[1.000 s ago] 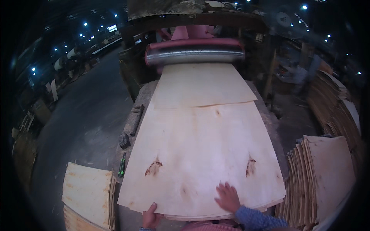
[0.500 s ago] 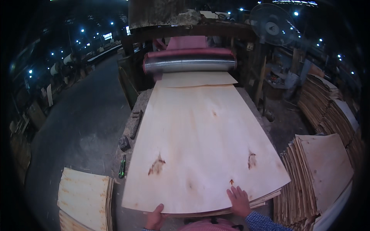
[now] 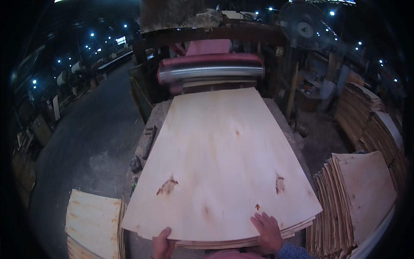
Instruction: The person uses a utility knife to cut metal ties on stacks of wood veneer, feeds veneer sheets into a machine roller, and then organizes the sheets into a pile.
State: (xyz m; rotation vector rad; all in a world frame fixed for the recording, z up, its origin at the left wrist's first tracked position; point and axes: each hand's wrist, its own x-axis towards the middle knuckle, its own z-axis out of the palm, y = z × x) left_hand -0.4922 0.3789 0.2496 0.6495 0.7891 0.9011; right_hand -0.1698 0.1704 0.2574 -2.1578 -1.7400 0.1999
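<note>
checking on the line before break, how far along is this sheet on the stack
Done: the top wood sheet is clear of the roller and lies flat on the stack. In hand: the left hand grips its near edge and the right hand presses flat on top; the near right corner overhangs the sheets below, so squaring up looks left. More sheets sit in the right pile.

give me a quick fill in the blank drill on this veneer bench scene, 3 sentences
1. The right hand lies flat on the ____ of the wood sheet.
2. The left hand grips the sheet at its near ____.
3. At the far end of the sheet sits a metal ____ under a red cover.

Missing words: top; edge; roller
</note>
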